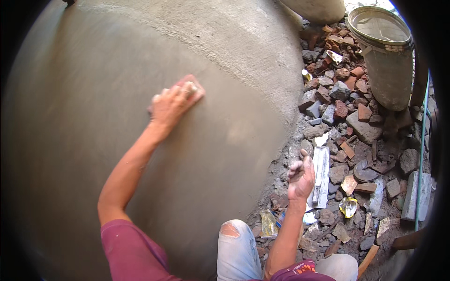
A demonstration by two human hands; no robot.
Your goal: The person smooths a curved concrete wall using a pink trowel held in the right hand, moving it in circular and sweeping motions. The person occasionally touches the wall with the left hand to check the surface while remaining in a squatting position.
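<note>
My left hand [171,105] is closed over a flat reddish pad [199,89], pressed to smooth, damp grey plaster [211,164]. The fingers cover most of the pad, so whether it is a sponge or a float I cannot tell. My right hand [301,175] is raised at the right edge of the plaster, holding nothing, its fingers loosely bent and the thumb apart. Just beside it, a grey-white metal plastering trowel [321,180] with a long handle bar lies on the rubble.
Broken brick and stone rubble [337,100] runs along the right side. A tall, cement-stained bucket [389,77] stands at the upper right. Crumpled wrappers [348,207] lie among the stones. A thin green hose or rod [423,145] runs down the far right. Rougher plaster [243,42] lies beyond.
</note>
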